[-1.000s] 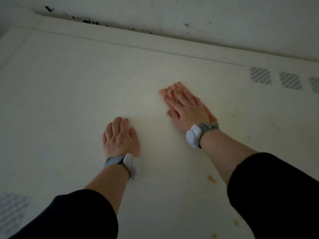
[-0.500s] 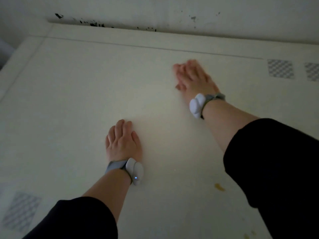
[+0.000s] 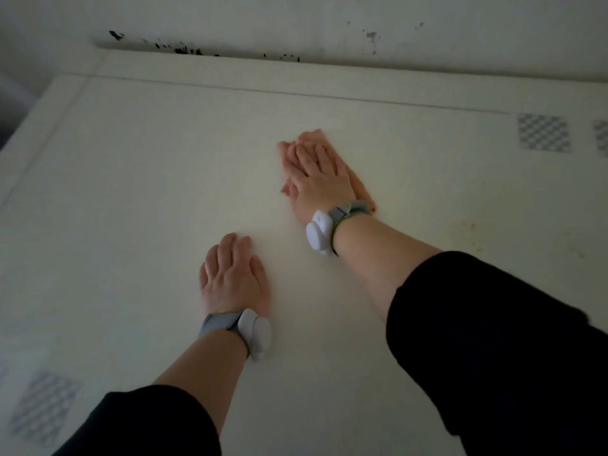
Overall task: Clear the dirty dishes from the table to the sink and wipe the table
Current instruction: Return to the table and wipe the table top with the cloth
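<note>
Several checkered stickers [image 3: 543, 132] on table [image 3: 131, 192]; right hand [image 3: 317, 179] presses cloth [image 3: 362, 190] flat.

**Worktop: pale top, cloth and both grips on it**

Cream worktop [image 3: 131, 192], with a thin groove line along the far edge. An orange cloth [image 3: 363, 192] lies flat mid-far. The right grip [image 3: 319, 179] presses on top of it, fingers straight. The left grip [image 3: 233, 278] rests palm-down on bare surface, nearer and to the left, apart from the cloth. Grey checkered patches: two far right [image 3: 543, 132] [image 3: 601, 138], one near left [image 3: 42, 406]. Faint yellowish specks [image 3: 467, 225] on the right side.
</note>
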Motion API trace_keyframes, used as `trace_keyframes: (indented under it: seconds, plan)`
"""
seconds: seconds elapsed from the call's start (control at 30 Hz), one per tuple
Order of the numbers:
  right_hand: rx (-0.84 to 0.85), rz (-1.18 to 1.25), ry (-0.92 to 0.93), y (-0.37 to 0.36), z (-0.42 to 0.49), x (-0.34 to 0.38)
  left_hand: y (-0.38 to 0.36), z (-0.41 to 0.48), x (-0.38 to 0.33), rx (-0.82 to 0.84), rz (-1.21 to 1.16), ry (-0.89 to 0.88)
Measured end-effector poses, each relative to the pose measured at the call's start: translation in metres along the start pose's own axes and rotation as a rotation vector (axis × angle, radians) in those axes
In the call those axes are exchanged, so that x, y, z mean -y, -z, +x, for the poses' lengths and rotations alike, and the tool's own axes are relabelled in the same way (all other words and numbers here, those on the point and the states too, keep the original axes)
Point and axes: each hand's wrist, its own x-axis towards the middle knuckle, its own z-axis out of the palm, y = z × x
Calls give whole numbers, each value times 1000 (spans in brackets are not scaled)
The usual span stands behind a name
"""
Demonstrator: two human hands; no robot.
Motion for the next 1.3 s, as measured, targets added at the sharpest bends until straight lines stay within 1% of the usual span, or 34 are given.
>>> trace_keyframes:
  seconds: [0.07, 0.1, 0.13, 0.2, 0.27, 0.33, 0.43, 0.5, 0.57, 0.6, 0.7, 0.77, 0.83, 0.9, 0.97, 1.0, 1.1, 1.13, 1.2, 1.23, 1.3]
  plan:
    - [-27, -99, 101, 14, 4, -28, 1, 1, 2, -2, -2, 5]
    - [-52, -150, 94, 21, 5, -49, 0, 1, 2, -3, -4, 6]
    - [-80, -149, 18, 27, 4, -71, 0, 0, 2, -1, -4, 5]
    - [-105, -109, -215, 35, -3, -117, 1, 0, 1, -3, -7, -4]
    - [-82, -26, -447, 37, -19, -154, 0, -1, 2, 1, -2, -10]
    - [-83, 50, -624, 38, -33, -174, -1, 0, 3, -8, 8, -15]
    - [-101, 92, -803, 32, -49, -170, -1, 1, 2, -22, -1, -26]
    - [-107, 113, -841, 25, -60, -150, -2, 1, 2, -36, -10, -27]
    - [-124, 69, -789, 15, -76, -119, -4, -2, 1, -35, -24, -45]
    - [-138, 57, -723, 8, -85, -100, -4, -3, 1, -38, -21, -53]
    - [-121, 89, -462, -8, -99, -36, -4, 5, 3, -63, -15, -53]
    - [-103, 56, -278, -19, -119, 4, -5, 7, 6, -72, -24, -71]
    - [-84, 15, -135, -27, -142, 27, -6, 7, 8, -78, -36, -93]
    - [-69, -17, -46, -30, -166, 29, -7, 6, 9, -67, -57, -109]
    - [-58, -28, -20, -31, -185, 22, -7, 5, 13, -23, -100, -108]
    - [-54, -8, -52, -32, -192, 19, -6, 6, 17, 9, -122, -103]
    - [-65, 52, -250, -37, -209, 30, -2, 18, 23, 145, -199, -97]
    - [-72, 53, -279, -39, -216, 41, 5, 17, 24, 183, -257, -78]
    - [-55, 48, -267, -41, -230, 61, 13, 7, 17, 207, -396, -39]
    - [-33, 38, -234, -42, -239, 73, 18, -8, 12, 205, -433, -50]
    - [36, 17, -134, -44, -257, 88, 17, -45, 0, 214, -433, -140]
